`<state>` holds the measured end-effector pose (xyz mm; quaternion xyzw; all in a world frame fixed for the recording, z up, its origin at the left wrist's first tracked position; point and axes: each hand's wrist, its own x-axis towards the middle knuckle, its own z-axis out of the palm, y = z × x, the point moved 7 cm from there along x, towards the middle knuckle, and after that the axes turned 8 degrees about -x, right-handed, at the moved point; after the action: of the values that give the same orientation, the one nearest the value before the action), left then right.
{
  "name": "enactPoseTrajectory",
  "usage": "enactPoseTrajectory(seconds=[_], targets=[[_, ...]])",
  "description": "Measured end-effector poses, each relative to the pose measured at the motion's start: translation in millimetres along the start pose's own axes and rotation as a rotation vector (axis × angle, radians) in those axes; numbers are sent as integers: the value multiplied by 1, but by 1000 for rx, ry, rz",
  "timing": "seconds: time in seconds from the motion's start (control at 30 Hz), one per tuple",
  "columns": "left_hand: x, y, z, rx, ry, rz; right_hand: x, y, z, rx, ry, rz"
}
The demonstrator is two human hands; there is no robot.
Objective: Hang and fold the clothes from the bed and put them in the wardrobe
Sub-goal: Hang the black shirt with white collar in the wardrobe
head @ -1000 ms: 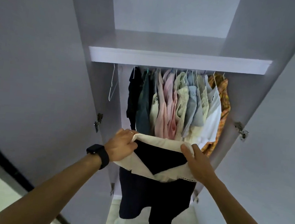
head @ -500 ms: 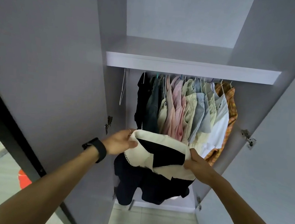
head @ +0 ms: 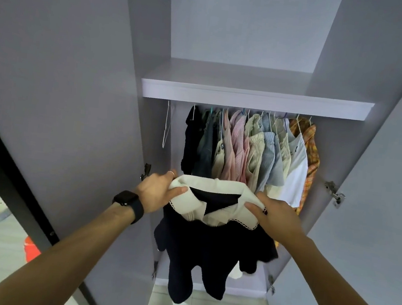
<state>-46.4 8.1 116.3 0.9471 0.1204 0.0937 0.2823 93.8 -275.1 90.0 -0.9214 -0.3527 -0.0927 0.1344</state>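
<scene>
A dark navy garment (head: pixel 211 249) with a wide cream collar (head: pixel 189 201) hangs between my hands in front of the open wardrobe. My left hand (head: pixel 158 190) grips the collar's left side, thumb on top. My right hand (head: pixel 273 215) grips the collar's right side. The garment's sleeves and hem dangle below. Whether a hanger sits inside the garment is hidden. Behind it, several shirts (head: pixel 248 147) in dark, pink, beige, blue, white and orange plaid hang on the rail.
A grey shelf (head: pixel 256 101) crosses the wardrobe above the rail. An empty wire hanger (head: pixel 166 126) hangs at the rail's far left. The wardrobe doors (head: pixel 52 85) stand open on both sides. An orange object (head: pixel 31 249) lies on the floor at lower left.
My view has risen and pulled back a little, showing more of the shelf. Both hands have kept their hold on the collar, and the garment now hangs longer below them.
</scene>
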Motion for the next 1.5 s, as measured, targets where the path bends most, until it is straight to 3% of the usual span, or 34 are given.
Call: enactPoseTrajectory(seconds=[0.17,0.3,0.53,0.7,0.87,1.0,1.1,1.23,1.4,1.5], targets=[[-4,1,2,16,79,-5,5,-5,7,148,-56,59],[-2,6,-6,-184,165,0,9,-25,-1,297,3,-9],[1,15,-1,-390,81,13,17,-64,-3,476,-63,-133],[6,19,6,-219,-55,133,25,-90,2,463,-92,-229],[6,16,2,-61,-11,243,36,-115,5,402,-74,-301],[4,9,0,-28,-14,169,37,-117,17,422,-117,-296],[-3,9,2,158,24,146,44,-113,27,459,-124,-257],[-5,17,-6,500,208,161,68,-110,34,469,-108,-282],[8,8,-17,855,132,-54,114,-109,31,464,-89,-340],[15,5,-40,975,205,-155,160,-115,34,439,-93,-328]])
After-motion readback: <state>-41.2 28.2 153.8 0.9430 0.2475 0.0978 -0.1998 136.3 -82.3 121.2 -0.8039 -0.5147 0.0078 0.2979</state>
